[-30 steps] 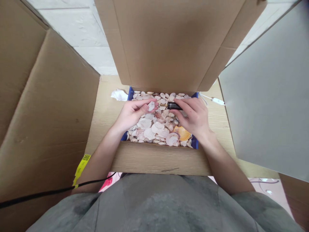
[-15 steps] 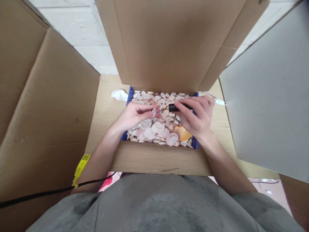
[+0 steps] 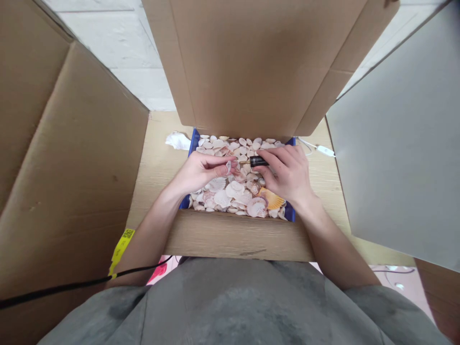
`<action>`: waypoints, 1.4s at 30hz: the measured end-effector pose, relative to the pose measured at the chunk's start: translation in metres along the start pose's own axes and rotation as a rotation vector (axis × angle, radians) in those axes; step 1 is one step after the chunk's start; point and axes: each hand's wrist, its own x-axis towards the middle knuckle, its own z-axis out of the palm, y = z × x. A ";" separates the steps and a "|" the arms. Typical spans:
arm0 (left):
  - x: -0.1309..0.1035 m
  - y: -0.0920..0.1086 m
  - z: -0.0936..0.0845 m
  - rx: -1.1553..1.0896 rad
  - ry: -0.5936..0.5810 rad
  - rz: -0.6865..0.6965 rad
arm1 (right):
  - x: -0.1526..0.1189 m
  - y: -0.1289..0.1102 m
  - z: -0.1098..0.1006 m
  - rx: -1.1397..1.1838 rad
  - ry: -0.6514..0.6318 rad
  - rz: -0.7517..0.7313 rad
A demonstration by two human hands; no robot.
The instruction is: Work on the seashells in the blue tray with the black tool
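Observation:
A blue-sided tray [image 3: 292,211] full of pale seashells sits in front of me. Over its left half, my left hand [image 3: 204,168] pinches a small white shell [image 3: 228,166] between thumb and fingers. My right hand [image 3: 287,170] is wrapped round a black rotary tool [image 3: 258,161] above the tray's right side. The tool's thin brass-coloured tip points left and ends just short of the fingers of my left hand. An orange scallop shell [image 3: 272,199] lies under my right wrist, partly hidden.
Cardboard panels stand at the left [image 3: 82,143] and behind the tray [image 3: 244,62], with a grey panel [image 3: 402,134] at the right. Crumpled white paper [image 3: 178,140] lies left of the tray. A white cable switch [image 3: 325,151] is at the right; a black cable [image 3: 57,289] crosses my left forearm.
My right hand has shifted slightly left and its fingers have closed further round the tool. More of the white cable and switch shows. My left hand has barely moved.

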 end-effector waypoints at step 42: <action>-0.001 0.005 0.003 0.006 -0.035 -0.075 | 0.001 -0.005 -0.002 0.002 -0.047 -0.130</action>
